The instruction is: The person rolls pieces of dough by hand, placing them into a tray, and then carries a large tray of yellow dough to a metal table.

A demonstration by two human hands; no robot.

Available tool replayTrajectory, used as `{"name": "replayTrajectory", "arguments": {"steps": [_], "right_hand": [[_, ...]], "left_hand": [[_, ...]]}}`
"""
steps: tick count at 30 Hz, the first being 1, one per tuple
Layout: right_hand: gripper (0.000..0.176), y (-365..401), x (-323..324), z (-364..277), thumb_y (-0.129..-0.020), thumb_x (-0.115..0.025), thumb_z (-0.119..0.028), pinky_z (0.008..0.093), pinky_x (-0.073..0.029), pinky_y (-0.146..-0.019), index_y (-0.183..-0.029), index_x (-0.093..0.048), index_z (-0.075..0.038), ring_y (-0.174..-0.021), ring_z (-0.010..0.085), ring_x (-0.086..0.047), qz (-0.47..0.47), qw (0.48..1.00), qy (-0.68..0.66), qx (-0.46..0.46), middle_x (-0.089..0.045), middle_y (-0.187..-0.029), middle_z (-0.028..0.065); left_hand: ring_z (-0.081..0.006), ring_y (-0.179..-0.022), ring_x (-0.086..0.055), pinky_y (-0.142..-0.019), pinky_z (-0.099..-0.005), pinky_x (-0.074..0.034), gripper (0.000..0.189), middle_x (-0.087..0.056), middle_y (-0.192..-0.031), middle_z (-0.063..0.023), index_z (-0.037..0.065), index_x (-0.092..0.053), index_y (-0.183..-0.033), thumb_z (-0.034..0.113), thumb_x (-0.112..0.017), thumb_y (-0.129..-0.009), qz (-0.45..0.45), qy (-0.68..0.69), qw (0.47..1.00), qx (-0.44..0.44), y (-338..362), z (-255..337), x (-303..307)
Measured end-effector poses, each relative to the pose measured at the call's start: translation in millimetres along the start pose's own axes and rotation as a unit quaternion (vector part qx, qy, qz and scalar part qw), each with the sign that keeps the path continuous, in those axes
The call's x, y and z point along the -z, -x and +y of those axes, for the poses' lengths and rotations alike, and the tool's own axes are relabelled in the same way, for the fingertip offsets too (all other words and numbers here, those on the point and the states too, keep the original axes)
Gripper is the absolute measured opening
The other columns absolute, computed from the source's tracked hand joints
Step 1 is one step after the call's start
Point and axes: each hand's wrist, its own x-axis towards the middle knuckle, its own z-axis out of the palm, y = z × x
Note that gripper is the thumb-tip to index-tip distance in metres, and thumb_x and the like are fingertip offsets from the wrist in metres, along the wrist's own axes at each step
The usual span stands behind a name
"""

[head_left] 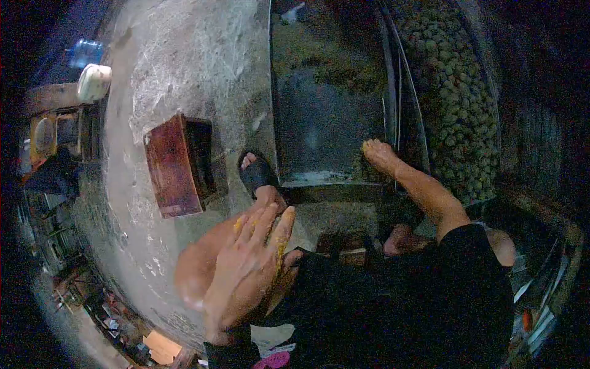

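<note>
My left hand (249, 261) is raised above my bent knee, palm turned down, its fingers stretched out. Yellow paste-like matter clings to its fingertips and along the side of the index finger. My right hand (381, 157) is closed over the near right part of a large metal tray (326, 132). A bit of yellow crumbly material (367, 147) shows at its fingers; the rest of what it holds is hidden. Loose crumbly stuff (347, 74) lies across the far part of the tray, and some is heaped below my right hand.
Many round yellowish-green balls (461, 101) fill a long tray to the right. A reddish-brown wooden box or stool (175, 166) stands on the concrete floor (184, 67) at left. Farther left are a white container (94, 83) and a blue one (85, 53). My sandalled foot (255, 172) is beside the tray.
</note>
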Motion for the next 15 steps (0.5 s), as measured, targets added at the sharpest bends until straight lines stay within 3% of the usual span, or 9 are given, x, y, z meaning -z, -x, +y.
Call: {"name": "replayTrajectory", "arguments": {"steps": [2, 4, 5, 6, 7, 8, 11, 13, 15], "right_hand": [[0.019, -5.1, 7.4, 2.4, -0.076, -0.057, -0.008, 0.0401, -0.051, -0.071, -0.092, -0.057, 0.001, -0.088, 0.0346, -0.057, 0.017, 0.999, 0.011, 0.03, -0.057, -0.093, 0.018], [0.02, -17.9, 33.2, 11.8, -0.077, -0.06, -0.013, 0.041, -0.051, -0.067, -0.091, -0.058, 0.002, -0.086, 0.0315, -0.059, -0.179, 0.976, -0.1, -0.074, -0.059, -0.097, 0.0179], [0.02, -14.7, 41.8, 14.4, -0.077, -0.06, -0.013, 0.041, -0.051, -0.067, -0.091, -0.058, 0.002, -0.086, 0.0315, -0.059, -0.175, 0.977, -0.093, -0.073, -0.059, -0.097, 0.0179], [0.023, -4.4, 47.8, 16.0, -0.078, -0.062, -0.017, 0.041, -0.05, -0.064, -0.091, -0.059, 0.002, -0.086, 0.0286, -0.059, -0.126, 0.918, -0.336, -0.169, -0.06, -0.098, 0.0166], [0.026, 4.4, 53.0, 14.9, -0.078, -0.064, -0.021, 0.041, -0.05, -0.061, -0.09, -0.06, 0.002, -0.086, 0.0256, -0.06, -0.065, 0.789, -0.556, -0.253, -0.061, -0.098, 0.0153], [0.033, 10.3, 59.8, 13.5, -0.079, -0.066, -0.026, 0.0422, -0.048, -0.06, -0.095, -0.059, 0.002, -0.086, 0.0229, -0.06, -0.057, 0.786, -0.556, -0.265, -0.061, -0.098, 0.0109], [0.034, 33.9, 73.2, -20.0, -0.078, -0.066, -0.026, 0.0429, -0.048, -0.064, -0.098, -0.056, 0.001, -0.087, 0.0268, -0.061, 0.031, 0.773, -0.565, -0.288, -0.062, -0.094, 0.0124], [0.038, 25.3, 12.4, -22.3, -0.079, -0.065, -0.027, 0.0455, -0.048, -0.067, -0.103, -0.054, 0.0, -0.084, 0.0345, -0.061, 0.086, 0.901, -0.324, -0.277, -0.062, -0.093, 0.0179], [0.037, 26.4, 7.2, -28.8, -0.079, -0.064, -0.03, 0.0473, -0.048, -0.068, -0.098, -0.056, 0.001, -0.081, 0.0407, -0.06, 0.125, 0.929, -0.259, -0.233, -0.062, -0.087, 0.0218]], "left_hand": [[-0.0337, -0.117, -0.045, -0.1, -0.0425, -0.035, 0.065, -0.043, -0.131, -0.0176, 0.007, -0.036, -0.134, 0.024, -0.062, -0.078, 0.032, -0.021, 0.999, -0.013, 3.0, -0.5, -2.7], [-0.0339, -0.113, -0.048, -0.096, -0.0419, -0.04, 0.069, -0.045, -0.13, -0.0157, 0.006, -0.037, -0.133, 0.018, -0.067, -0.072, 0.075, -0.038, 0.996, -0.028, 4.6, -1.2, -1.4], [-0.0329, -0.116, -0.045, -0.099, -0.0423, -0.036, 0.065, -0.044, -0.13, -0.0163, 0.008, -0.036, -0.134, 0.025, -0.062, -0.078, 0.062, -0.021, 0.998, -0.02, 5.3, -2.1, -0.2], [-0.0319, -0.12, -0.043, -0.103, -0.0427, -0.032, 0.062, -0.044, -0.131, -0.0169, 0.009, -0.035, -0.136, 0.033, -0.057, -0.083, 0.046, -0.003, 0.999, -0.012, 7.4, -2.5, 0.1], [-0.0319, -0.12, -0.043, -0.103, -0.0427, -0.032, 0.062, -0.044, -0.131, -0.0169, 0.009, -0.035, -0.136, 0.033, -0.057, -0.083, 0.052, -0.002, 0.999, -0.013, 9.5, -3.5, -1.4], [-0.0318, -0.119, -0.043, -0.103, -0.0427, -0.032, 0.062, -0.044, -0.13, -0.017, 0.01, -0.035, -0.136, 0.032, -0.057, -0.083, 0.056, -0.004, 0.998, -0.026, 10.3, -4.8, -3.7], [-0.0322, -0.115, -0.046, -0.099, -0.0411, -0.037, 0.061, -0.046, -0.128, -0.0158, 0.008, -0.038, -0.133, 0.028, -0.061, -0.08, 0.095, -0.018, 0.993, -0.066, 14.1, -4.2, -9.6], [-0.0328, -0.112, -0.049, -0.095, -0.0397, -0.041, 0.06, -0.048, -0.126, -0.0145, 0.006, -0.041, -0.13, 0.024, -0.065, -0.077, 0.131, -0.036, 0.986, -0.093, 19.6, -3.2, -10.8], [-0.0332, -0.113, -0.048, -0.096, -0.0398, -0.04, 0.055, -0.048, -0.126, -0.0157, 0.006, -0.042, -0.129, 0.028, -0.06, -0.082, 0.122, -0.053, 0.985, -0.111, 20.1, -2.5, -12.7]]}}
